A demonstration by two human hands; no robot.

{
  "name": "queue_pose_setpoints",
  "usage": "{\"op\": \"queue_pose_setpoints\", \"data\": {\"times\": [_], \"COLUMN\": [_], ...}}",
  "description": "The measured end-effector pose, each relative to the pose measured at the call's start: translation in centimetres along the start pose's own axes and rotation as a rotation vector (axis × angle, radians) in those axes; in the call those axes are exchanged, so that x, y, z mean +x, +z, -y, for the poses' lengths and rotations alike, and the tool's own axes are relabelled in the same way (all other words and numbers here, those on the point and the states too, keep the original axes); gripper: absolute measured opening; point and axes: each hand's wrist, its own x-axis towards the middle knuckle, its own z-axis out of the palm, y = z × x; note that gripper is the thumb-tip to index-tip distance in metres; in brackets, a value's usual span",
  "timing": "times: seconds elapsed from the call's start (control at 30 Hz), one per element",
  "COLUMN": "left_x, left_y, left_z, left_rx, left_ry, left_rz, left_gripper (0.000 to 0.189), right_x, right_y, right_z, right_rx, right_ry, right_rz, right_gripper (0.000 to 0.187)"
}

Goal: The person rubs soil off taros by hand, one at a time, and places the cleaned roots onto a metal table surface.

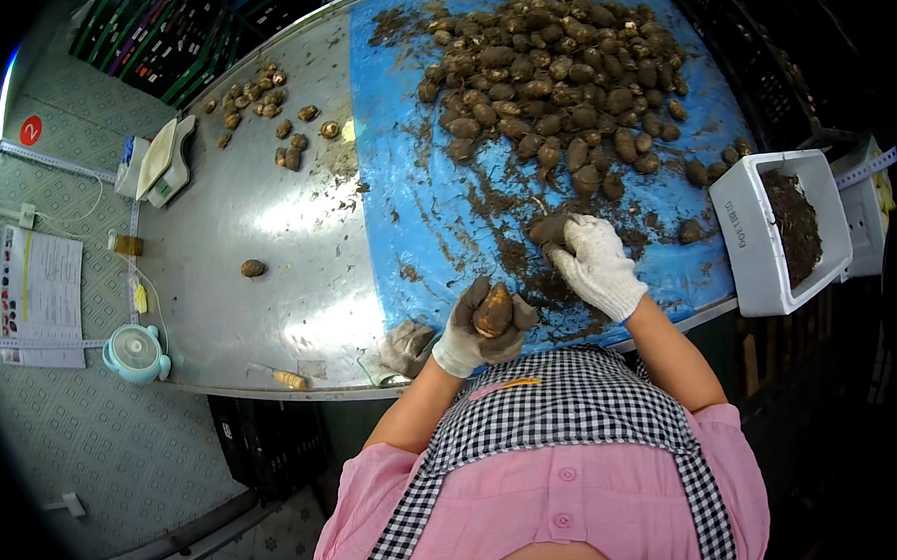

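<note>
My left hand, in a soiled white knit glove, holds a brown taro corm upright near the table's front edge. A little farther out and to the right, my right hand, gloved the same way, grips a second corm that its fingers partly cover. Beneath both hands lies a blue plastic sheet strewn with soil and root bits. Beyond them rises a large heap of soil-covered taro corms.
Smaller taro corms and a lone corm lie on the metal tabletop. Spare gloves and a wooden-handled tool are at the front edge. A scale stands left; a white foam box with soil, right.
</note>
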Motion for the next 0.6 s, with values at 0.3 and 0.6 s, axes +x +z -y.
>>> {"op": "queue_pose_setpoints", "data": {"times": [0.3,0.6], "left_x": [0.1,0.5], "left_y": [0.1,0.1], "left_z": [-0.2,0.7], "left_rx": [0.228,0.249], "left_ry": [0.050,0.006], "left_rz": [-0.112,-0.469], "left_gripper": [0.080,0.081], "right_x": [1.2,-0.7], "right_y": [-1.1,0.0], "right_z": [1.5,4.7], "right_rx": [-0.017,0.309], "right_ry": [0.151,-0.252], "right_rz": [0.179,0.116], "right_gripper": [0.029,0.014]}}
